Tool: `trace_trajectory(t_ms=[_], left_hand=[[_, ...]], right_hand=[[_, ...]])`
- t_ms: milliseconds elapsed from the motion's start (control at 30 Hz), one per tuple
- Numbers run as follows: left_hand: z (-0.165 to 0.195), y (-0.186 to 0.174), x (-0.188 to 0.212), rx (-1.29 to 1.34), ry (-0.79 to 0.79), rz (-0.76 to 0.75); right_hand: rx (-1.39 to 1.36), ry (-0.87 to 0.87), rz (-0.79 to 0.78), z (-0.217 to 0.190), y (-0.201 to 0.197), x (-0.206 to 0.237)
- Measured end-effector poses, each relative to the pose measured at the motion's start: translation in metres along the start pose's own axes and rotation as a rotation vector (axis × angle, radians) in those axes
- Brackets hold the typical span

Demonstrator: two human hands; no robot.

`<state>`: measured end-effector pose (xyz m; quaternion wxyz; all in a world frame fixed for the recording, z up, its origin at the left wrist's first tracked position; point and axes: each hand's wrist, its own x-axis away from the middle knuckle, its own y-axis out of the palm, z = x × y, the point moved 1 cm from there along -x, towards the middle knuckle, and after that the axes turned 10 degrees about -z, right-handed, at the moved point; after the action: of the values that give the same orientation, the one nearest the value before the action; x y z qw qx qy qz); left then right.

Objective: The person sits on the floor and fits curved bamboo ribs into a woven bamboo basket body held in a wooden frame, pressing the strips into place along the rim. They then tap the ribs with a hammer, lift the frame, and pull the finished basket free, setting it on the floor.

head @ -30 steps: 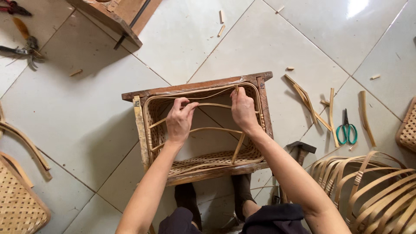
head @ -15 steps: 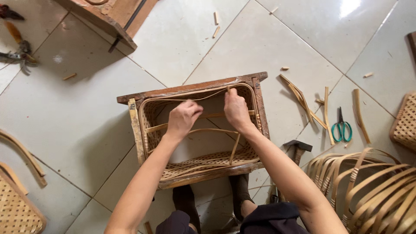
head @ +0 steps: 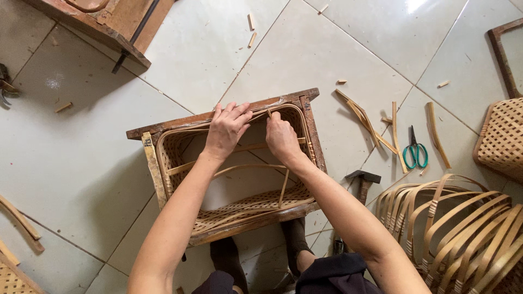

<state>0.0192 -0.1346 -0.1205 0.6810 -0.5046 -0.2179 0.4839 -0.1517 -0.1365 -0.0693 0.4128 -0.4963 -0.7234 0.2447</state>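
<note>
On the pale tiled floor (head: 71, 179) stands a brown wooden frame lined with woven cane (head: 229, 174), between the person's feet. Left hand (head: 226, 130) lies fingers spread on its far rail; right hand (head: 280, 139) is beside it, grip pinching a thin cane strip (head: 268, 113). Green-handled scissors (head: 415, 149) lie well apart.

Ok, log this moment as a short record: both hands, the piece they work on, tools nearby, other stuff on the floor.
left hand: fingers spread over the far top rail of the frame
right hand: pinching a thin cane strip at the same rail
workpiece: wooden frame with woven cane lining, standing on the tiled floor
tools: green-handled scissors, hammer
other: loose cane strips, bundle of bent cane hoops, woven basket
</note>
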Motion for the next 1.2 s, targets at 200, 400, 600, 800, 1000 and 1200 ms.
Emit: trace_trajectory(t_ms=[200,400,600,800,1000,1200], left_hand=[[0.003,-0.007,-0.004,0.021,0.000,-0.030],[0.005,-0.012,-0.014,0.267,-0.152,0.096],[0.003,-0.013,-0.020,0.336,-0.426,-0.009],[0.003,-0.013,-0.022,0.379,-0.392,0.068],[0.007,-0.012,-0.017,0.309,-0.344,0.060],[0.036,-0.025,0.023,0.134,-0.142,0.099]], right_hand=[[0.022,-0.004,0.006,0.003,0.003,-0.001],[0.081,-0.012,-0.012,0.004,0.002,-0.002],[0.098,0.002,-0.126,0.003,-0.001,-0.004],[0.139,-0.091,-0.096,-0.001,0.006,-0.006],[0.354,-0.135,0.000,-0.002,0.007,-0.004],[0.409,-0.532,0.326,0.023,-0.003,0.000]])
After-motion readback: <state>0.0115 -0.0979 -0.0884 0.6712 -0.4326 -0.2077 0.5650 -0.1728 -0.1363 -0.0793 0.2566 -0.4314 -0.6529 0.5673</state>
